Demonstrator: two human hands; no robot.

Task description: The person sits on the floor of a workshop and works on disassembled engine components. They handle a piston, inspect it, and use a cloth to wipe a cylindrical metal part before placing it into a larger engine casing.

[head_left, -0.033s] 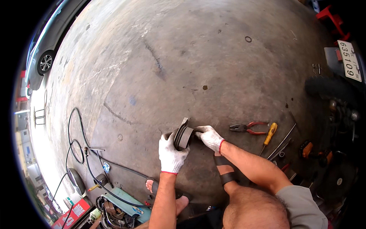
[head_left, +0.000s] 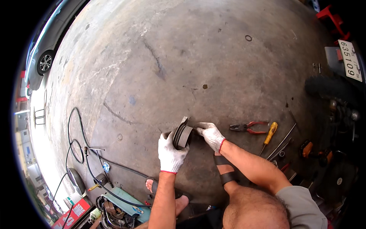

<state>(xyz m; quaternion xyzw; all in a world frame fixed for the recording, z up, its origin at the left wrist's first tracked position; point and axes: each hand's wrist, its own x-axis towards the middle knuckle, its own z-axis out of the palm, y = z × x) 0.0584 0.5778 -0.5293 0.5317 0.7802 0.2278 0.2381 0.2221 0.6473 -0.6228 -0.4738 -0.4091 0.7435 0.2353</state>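
I hold a round metal part (head_left: 184, 135) with a grooved grey band, a dark rim and a small tab at its top, above the concrete floor between my sandalled feet. My left hand (head_left: 171, 154), in a white knit glove with red cuff, grips it from the lower left. My right hand (head_left: 209, 135), gloved the same way, has its fingers closed at the part's upper right edge; their tips are partly hidden. Right of it lie red-handled pliers (head_left: 248, 126), a yellow-handled screwdriver (head_left: 271, 133) and several long metal tools (head_left: 283, 144).
Black hoses (head_left: 80, 124) loop at the left, near a pale green panel with cluttered parts (head_left: 126, 202) and a red box (head_left: 74, 212). A motorcycle (head_left: 335, 114) stands at the right, a red stool (head_left: 329, 17) at the far right, a grey car (head_left: 51, 42) at the upper left.
The metal part and both hands have shifted very slightly, the right hand's fingers a little upward. Otherwise the scene looks the same.
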